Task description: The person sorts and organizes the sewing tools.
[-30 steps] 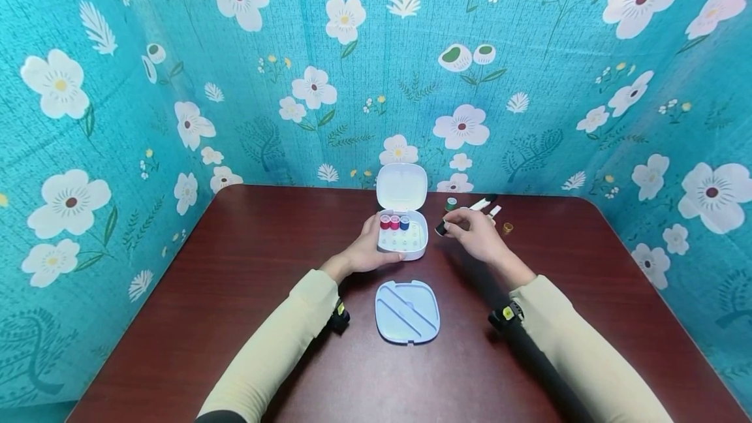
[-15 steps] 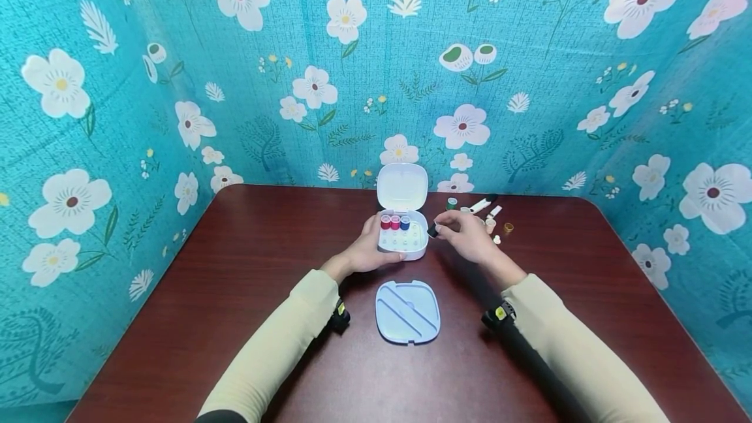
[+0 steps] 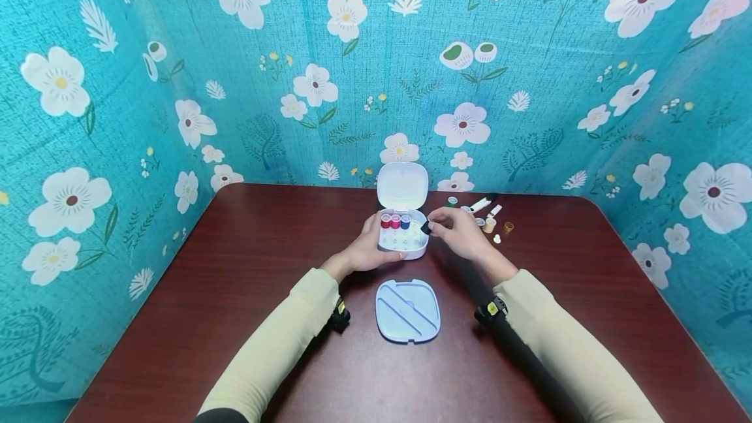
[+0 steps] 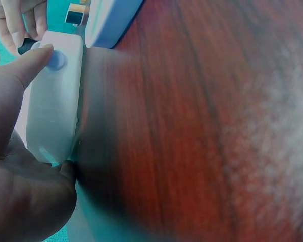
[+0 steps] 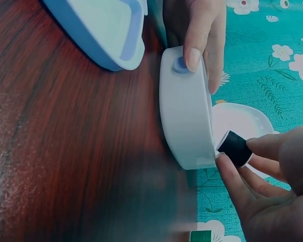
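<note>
My left hand grips a small white sewing box by its left side, the thumb on the front wall by a round blue button. The box's lid stands raised at the back. Inside, a red spool, a pink spool and a blue spool stand in the back row, among rows of short pegs. My right hand pinches a black thread spool between thumb and fingers. The spool is tilted at the box's right rim.
Nearer me lies a light blue tray with diagonal ridges. Right of the box are a green spool, a white-handled tool, a beige spool, a gold ring-like piece and a small white piece. A flowered curtain borders the table.
My right hand has carried the black thread spool leftward from beside the box to its right rim. The left hand and the box have stayed in place.
</note>
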